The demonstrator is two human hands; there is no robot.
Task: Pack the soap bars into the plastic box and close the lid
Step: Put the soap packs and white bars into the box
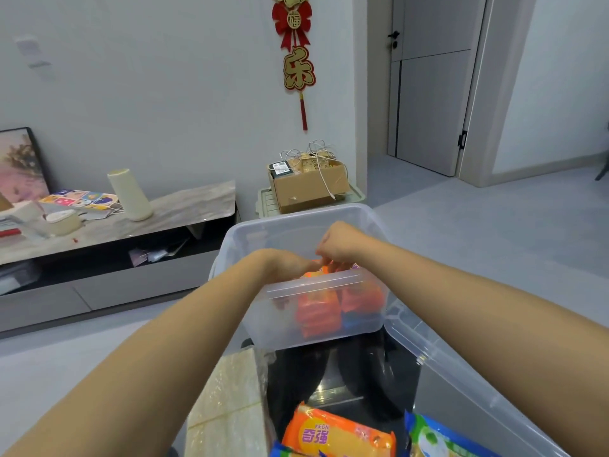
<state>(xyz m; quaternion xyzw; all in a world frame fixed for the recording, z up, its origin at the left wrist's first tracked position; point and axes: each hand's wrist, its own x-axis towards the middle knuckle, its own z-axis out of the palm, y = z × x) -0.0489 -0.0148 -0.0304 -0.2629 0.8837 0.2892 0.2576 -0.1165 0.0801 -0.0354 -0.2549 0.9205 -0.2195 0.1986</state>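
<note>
A clear plastic box [296,331] stands open on a dark table in front of me. Both my hands reach down into it. My left hand [283,263] and my right hand [339,244] pinch the top of an orange-wrapped soap bar [318,313] standing upright inside. A second orange pack [361,300] stands to its right. The clear lid [438,357] lies to the right of the box. Near the bottom edge lie another orange soap pack [336,433] and a blue-green one [441,440].
A pale yellow wrapped block [230,407] lies at the table's left front. Beyond the box a cardboard carton [308,186] sits on a green crate. A low TV cabinet [115,225] with a cream cone and clutter runs along the left wall.
</note>
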